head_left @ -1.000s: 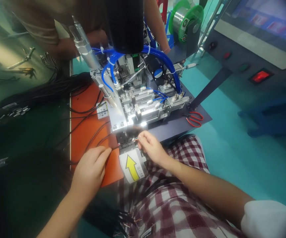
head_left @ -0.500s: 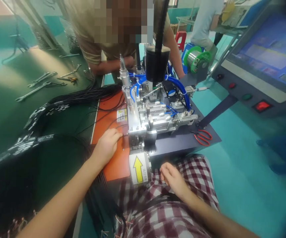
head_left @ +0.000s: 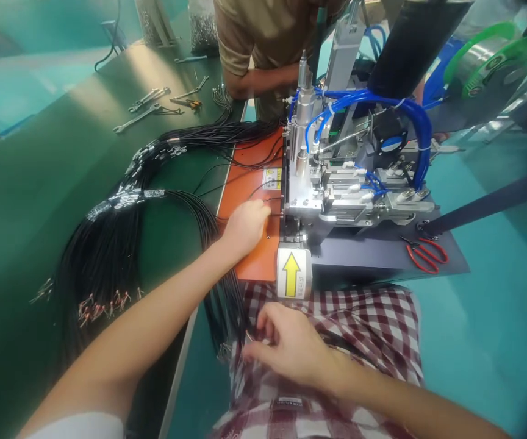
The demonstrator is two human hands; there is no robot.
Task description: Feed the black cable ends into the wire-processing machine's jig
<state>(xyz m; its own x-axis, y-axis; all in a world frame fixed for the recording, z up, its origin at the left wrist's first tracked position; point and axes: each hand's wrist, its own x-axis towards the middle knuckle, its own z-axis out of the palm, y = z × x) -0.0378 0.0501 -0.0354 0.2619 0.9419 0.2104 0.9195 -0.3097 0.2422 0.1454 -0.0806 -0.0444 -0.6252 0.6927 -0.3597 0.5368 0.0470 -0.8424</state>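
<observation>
My left hand [head_left: 246, 227] is closed over the orange plate [head_left: 257, 266], its fingertips pinching a thin black cable [head_left: 276, 214] whose end meets the edge of the metal machine [head_left: 300, 183]. Other black cables run from that edge across the plate. Above my lap, my right hand [head_left: 291, 344] has its thumb and curled fingers apart, with nothing visibly gripped. Just left of it hang black cables [head_left: 224, 311] with bare wire ends, over the plate's near side. A roller with a yellow arrow label [head_left: 291, 274] lies between the two hands.
Cable bundles [head_left: 103, 256] with exposed copper ends spread over the green table [head_left: 62, 152]. Wrenches [head_left: 138, 117] lie farther back. Red-handled pliers [head_left: 426, 253] rest on the machine base. A co-worker's forearm [head_left: 272, 82] leans behind the machine; a green wire spool [head_left: 483, 67] stands at right.
My view has swung, so the machine appears farther right and the screen is out of sight. My right hand has moved left toward the hanging cables, its fingers opening. My left hand stays at the machine edge.
</observation>
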